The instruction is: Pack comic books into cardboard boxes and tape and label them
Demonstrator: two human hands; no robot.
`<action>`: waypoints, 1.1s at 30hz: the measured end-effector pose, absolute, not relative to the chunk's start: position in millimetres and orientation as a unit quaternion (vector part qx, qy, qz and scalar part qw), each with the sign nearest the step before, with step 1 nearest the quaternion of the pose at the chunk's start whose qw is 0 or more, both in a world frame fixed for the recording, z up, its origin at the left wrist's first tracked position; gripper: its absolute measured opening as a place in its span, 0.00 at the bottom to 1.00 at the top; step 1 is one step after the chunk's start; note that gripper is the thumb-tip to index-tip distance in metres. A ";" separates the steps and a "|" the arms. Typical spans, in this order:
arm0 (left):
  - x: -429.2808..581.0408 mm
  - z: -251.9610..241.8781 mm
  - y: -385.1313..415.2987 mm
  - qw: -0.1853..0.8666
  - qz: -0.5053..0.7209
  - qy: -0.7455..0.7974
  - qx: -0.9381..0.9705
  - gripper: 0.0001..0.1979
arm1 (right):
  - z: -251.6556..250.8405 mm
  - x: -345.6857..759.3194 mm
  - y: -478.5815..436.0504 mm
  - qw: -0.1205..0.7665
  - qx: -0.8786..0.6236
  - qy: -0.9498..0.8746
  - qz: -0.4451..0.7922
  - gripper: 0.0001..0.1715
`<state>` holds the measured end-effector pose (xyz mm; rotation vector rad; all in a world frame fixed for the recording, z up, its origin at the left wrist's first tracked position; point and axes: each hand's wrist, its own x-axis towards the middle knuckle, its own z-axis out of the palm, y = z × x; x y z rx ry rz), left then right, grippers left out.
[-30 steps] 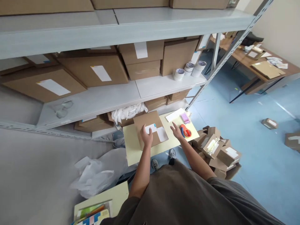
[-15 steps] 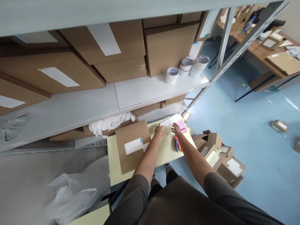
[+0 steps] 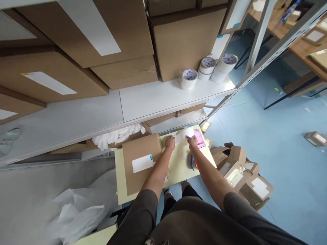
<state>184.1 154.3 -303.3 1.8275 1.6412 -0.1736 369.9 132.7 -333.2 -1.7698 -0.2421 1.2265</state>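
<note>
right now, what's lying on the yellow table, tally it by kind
cardboard box: 1
white paper sheets: 2, one mostly hidden by the left arm
pink item: 1
red and blue tool: 1, partly behind the right arm
total: 5

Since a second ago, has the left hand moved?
Yes: left hand moved right across the pale yellow table, off the brown cardboard box, onto white paper.
</note>
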 end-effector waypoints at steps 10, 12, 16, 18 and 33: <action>185.5 -268.0 175.4 0.500 0.171 0.543 0.653 0.26 | -286.2 372.7 87.4 0.473 -0.615 -0.180 0.605 0.29; 181.4 -261.5 181.7 0.539 0.144 0.520 0.647 0.19 | -279.2 376.5 84.2 0.474 -0.613 -0.180 0.607 0.30; 173.5 -250.3 184.6 0.555 0.107 0.519 0.642 0.14 | -269.2 380.4 84.5 0.494 -0.605 -0.177 0.599 0.33; 172.4 -246.2 182.5 0.545 0.120 0.525 0.642 0.14 | -266.5 378.8 87.8 0.498 -0.613 -0.187 0.584 0.33; 171.9 -233.6 179.7 0.524 0.122 0.530 0.656 0.12 | -258.8 413.7 92.5 0.443 -0.708 -0.231 0.499 0.31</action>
